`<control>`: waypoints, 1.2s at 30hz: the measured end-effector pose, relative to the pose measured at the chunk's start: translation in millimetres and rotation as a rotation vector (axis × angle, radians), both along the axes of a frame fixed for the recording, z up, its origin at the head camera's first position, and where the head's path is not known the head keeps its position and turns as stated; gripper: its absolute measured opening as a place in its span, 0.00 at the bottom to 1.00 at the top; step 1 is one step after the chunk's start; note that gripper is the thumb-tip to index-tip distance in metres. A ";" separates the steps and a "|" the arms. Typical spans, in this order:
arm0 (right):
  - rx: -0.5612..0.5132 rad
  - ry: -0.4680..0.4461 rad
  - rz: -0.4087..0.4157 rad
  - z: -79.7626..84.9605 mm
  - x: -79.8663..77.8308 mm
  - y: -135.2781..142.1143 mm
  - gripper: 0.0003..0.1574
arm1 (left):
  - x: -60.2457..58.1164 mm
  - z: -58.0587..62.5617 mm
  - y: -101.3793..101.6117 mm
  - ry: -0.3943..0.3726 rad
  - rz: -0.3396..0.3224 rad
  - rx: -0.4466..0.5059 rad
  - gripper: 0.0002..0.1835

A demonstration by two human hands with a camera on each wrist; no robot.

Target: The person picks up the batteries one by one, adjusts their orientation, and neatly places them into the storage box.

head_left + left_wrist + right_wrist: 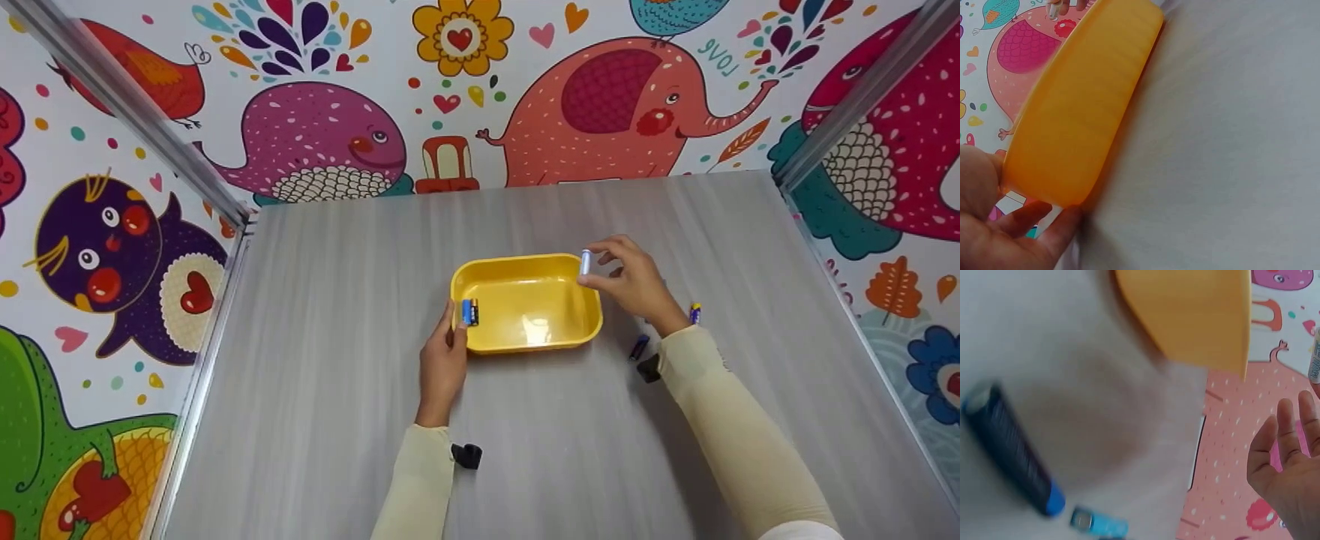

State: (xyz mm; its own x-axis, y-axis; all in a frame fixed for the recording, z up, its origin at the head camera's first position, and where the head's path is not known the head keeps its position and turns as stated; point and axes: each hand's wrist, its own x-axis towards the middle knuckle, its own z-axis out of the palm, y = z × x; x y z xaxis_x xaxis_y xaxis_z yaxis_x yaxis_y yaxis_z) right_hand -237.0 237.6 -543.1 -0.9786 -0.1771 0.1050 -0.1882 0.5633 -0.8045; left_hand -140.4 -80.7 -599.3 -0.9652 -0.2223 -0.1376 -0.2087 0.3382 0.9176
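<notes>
A yellow plastic tray (525,348) lies on the tabletop. My left hand (442,371) grips its left end, thumb over the rim and fingers along the outside wall, as the left wrist view shows. Inside, by that thumb, a blue battery (466,312) and a black battery (474,312) lie side by side. Above the tray's right rim, my right hand (636,283) pinches a whitish battery (585,262), held upright between thumb and fingertips. The other fingers of that hand (1292,455) are spread in the right wrist view.
Right of the tray, a dark blue battery (639,347) and a purple-and-yellow battery (695,313) lie on the grey table (337,337). A light blue battery (1100,523) appears in the right wrist view. Cartoon-printed walls (465,97) with metal posts (840,105) enclose the table.
</notes>
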 end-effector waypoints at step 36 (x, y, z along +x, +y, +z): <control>-0.118 -0.091 0.155 -32.9 8.8 -114.8 0.32 | -1.3 -1.3 0.1 0.011 -0.007 -0.004 0.29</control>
